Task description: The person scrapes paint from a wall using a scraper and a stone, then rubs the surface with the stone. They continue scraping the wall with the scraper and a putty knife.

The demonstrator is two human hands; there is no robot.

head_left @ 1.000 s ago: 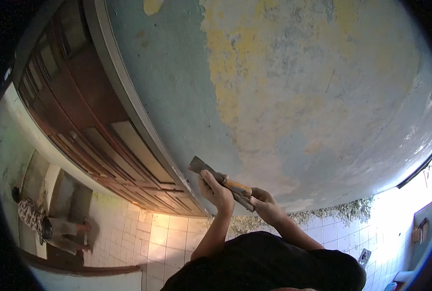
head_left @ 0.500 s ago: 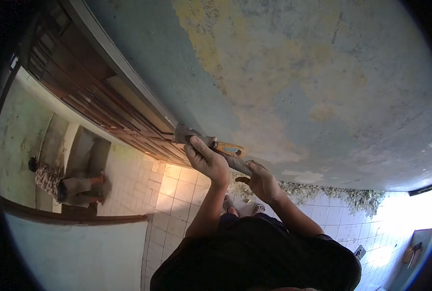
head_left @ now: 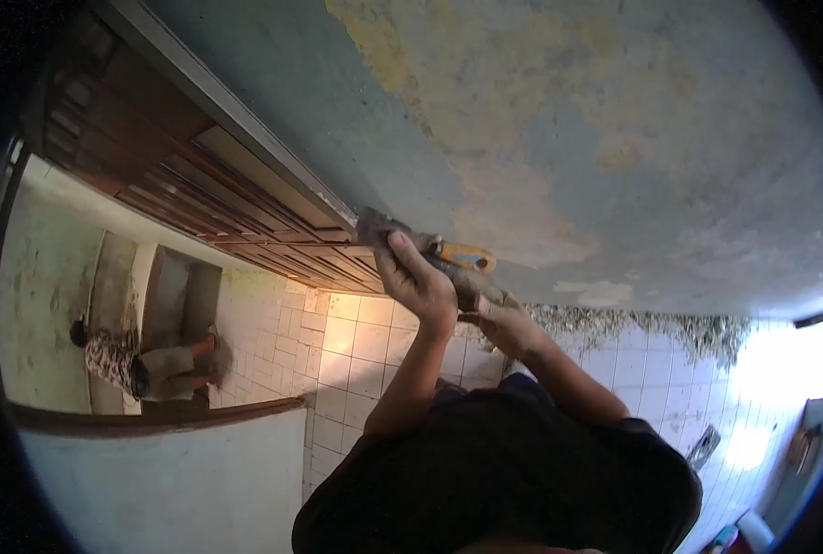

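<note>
My left hand (head_left: 423,286) is closed round a scraper with a dark, dusty blade (head_left: 381,228), its thumb lying along the blade. The scraper's yellow handle (head_left: 467,255), with a hole near its end, points right along the wall. Beneath it runs a dark, rod-like stick (head_left: 458,280), gripped near its lower end by my right hand (head_left: 511,328); how it joins the scraper I cannot tell. The blade's tip overlaps the edge of the pale door frame (head_left: 310,198). Beside the tools rises the wall (head_left: 559,166), with blue-green paint and worn yellow patches.
Paint flakes and debris (head_left: 689,332) lie along the wall's foot on the white tiled floor (head_left: 633,369). A brown wooden door (head_left: 245,185) stands left. Farther left, another person (head_left: 121,355) bends near a doorway. A low partition wall (head_left: 162,471) is at lower left.
Both hands and the tools appear slightly farther right and higher in view. My right hand is closer to my left. The whole view has shifted a little, and the other person appears farther right.
</note>
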